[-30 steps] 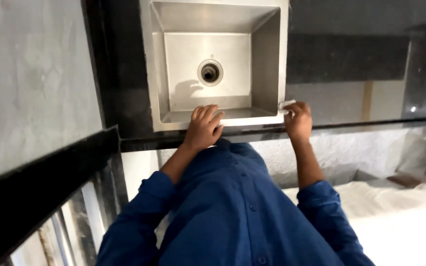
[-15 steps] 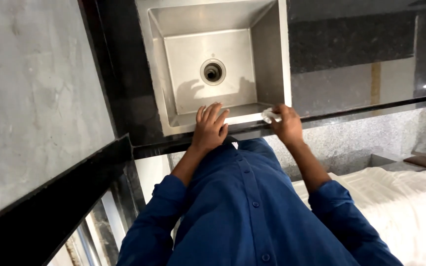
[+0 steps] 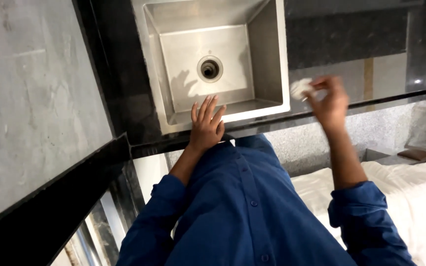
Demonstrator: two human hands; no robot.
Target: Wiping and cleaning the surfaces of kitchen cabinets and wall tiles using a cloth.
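Moved: right hand (image 3: 329, 101) has been lifted off the sink's front rim and swung out to the side, and is blurred.
Right hand: fingers are pinched shut on a small white wad (image 3: 300, 88).
White wad: held at the fingertips, just beside the steel sink (image 3: 283, 59), over the dark counter (image 3: 351, 37).
Left hand (image 3: 205, 125): laid flat on the front rim, fingers spread apart, nothing held.
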